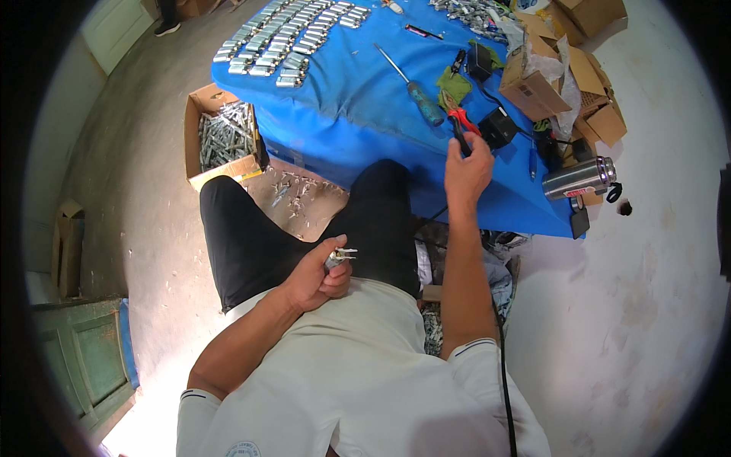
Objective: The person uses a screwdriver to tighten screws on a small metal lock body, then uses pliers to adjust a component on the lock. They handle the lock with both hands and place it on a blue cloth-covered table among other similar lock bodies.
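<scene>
My left hand (318,276) is closed in front of my lap around a small silver metal part (336,261), from which thin pale prongs stick out. Most of that part is hidden by the fingers. At the near edge of the blue-covered table, my right hand (468,171) has its fingers round the handles of a pair of pliers (461,120). The pliers have red and black grips, and their jaws point away from me over a green cloth (453,85). Left of them lies a screwdriver (423,104) with a worn blue-green handle.
Rows of silver metal pieces (285,34) cover the table's far left. Black adapter boxes (496,128), a blue pen (533,162) and a steel flask (579,178) lie to the right, near open cardboard boxes (537,84). A carton of metal strips (225,137) stands on the floor.
</scene>
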`<control>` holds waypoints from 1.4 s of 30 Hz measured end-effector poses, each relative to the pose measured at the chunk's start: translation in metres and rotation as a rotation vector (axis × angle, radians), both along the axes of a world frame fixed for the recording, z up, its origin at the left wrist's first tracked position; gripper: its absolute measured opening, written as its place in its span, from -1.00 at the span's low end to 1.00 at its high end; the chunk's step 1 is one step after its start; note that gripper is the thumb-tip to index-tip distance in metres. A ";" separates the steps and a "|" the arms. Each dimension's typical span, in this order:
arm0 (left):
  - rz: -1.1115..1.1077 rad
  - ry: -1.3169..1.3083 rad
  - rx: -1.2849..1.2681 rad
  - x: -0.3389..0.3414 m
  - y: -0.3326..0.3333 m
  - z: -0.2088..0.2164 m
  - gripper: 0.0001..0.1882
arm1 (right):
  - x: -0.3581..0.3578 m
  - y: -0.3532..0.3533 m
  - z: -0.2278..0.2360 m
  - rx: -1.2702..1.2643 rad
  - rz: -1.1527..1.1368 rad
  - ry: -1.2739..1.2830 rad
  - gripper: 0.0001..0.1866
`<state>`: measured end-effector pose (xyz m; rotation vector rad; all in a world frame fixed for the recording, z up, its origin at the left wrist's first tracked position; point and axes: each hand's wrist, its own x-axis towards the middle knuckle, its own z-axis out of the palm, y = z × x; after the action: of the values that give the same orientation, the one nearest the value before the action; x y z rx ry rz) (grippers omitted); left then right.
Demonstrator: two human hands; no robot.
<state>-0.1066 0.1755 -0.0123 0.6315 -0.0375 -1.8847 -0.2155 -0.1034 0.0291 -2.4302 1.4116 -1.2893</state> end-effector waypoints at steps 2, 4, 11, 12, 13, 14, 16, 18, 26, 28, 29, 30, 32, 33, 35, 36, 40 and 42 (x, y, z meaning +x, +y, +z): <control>0.028 0.017 0.034 0.001 0.001 0.001 -0.40 | 0.001 -0.021 -0.002 -0.011 -0.014 0.058 -0.61; 0.037 0.038 0.006 0.001 0.002 -0.002 -0.40 | 0.002 -0.039 -0.001 -0.093 0.000 0.183 -0.54; 0.079 0.101 -0.010 0.002 0.005 -0.010 -0.43 | 0.001 -0.067 0.005 0.123 0.035 0.493 -0.28; 0.093 0.098 -0.017 0.003 0.005 -0.011 -0.43 | 0.001 -0.069 0.005 0.119 0.041 0.509 -0.26; 0.101 0.113 -0.025 0.003 0.006 -0.011 -0.43 | 0.002 -0.072 0.005 0.175 0.054 0.518 -0.25; 0.105 0.113 -0.027 0.003 0.005 -0.012 -0.44 | 0.002 -0.075 0.005 0.189 0.044 0.526 -0.26; 0.112 0.112 -0.030 0.002 0.005 -0.013 -0.44 | 0.001 -0.080 0.001 0.215 0.024 0.542 -0.28; 0.104 0.123 -0.018 0.002 0.004 -0.015 -0.44 | -0.002 -0.087 -0.003 0.163 0.014 0.610 -0.30; 0.135 0.138 -0.038 0.004 0.005 -0.019 -0.44 | -0.029 -0.058 0.022 0.254 0.185 0.043 -0.41; 0.131 0.118 -0.069 0.004 0.005 -0.017 -0.44 | -0.049 -0.017 0.044 0.742 0.388 -0.460 -0.41; 0.129 0.134 -0.070 0.003 0.005 -0.021 -0.44 | -0.059 0.002 0.044 1.043 0.619 -0.729 -0.41; 0.117 0.126 -0.072 0.003 0.004 -0.021 -0.44 | -0.069 0.023 0.045 1.333 0.841 -1.003 -0.40; 0.108 0.099 -0.078 0.002 0.003 -0.020 -0.44 | -0.061 0.099 0.054 1.396 0.626 -1.326 -0.34; 0.104 0.081 -0.089 0.001 0.003 -0.017 -0.43 | -0.073 0.115 0.043 1.432 0.859 -1.182 -0.34; 0.099 0.030 -0.101 0.000 0.003 -0.013 -0.43 | -0.096 0.142 0.012 1.497 1.099 -0.955 -0.37; 0.093 0.023 -0.096 0.001 0.002 -0.013 -0.43 | -0.104 0.154 0.005 1.538 1.096 -0.883 -0.40; 0.087 0.008 -0.082 0.000 0.000 -0.011 -0.42 | -0.126 0.171 0.025 1.773 0.892 -0.395 -0.41; 0.084 -0.002 -0.071 -0.002 -0.001 -0.010 -0.42 | -0.129 0.172 0.033 1.893 0.855 -0.312 -0.41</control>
<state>-0.1090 0.1747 -0.0219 0.5774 -0.0778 -1.7936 -0.3442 0.0688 0.0622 -1.0154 0.5770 0.1209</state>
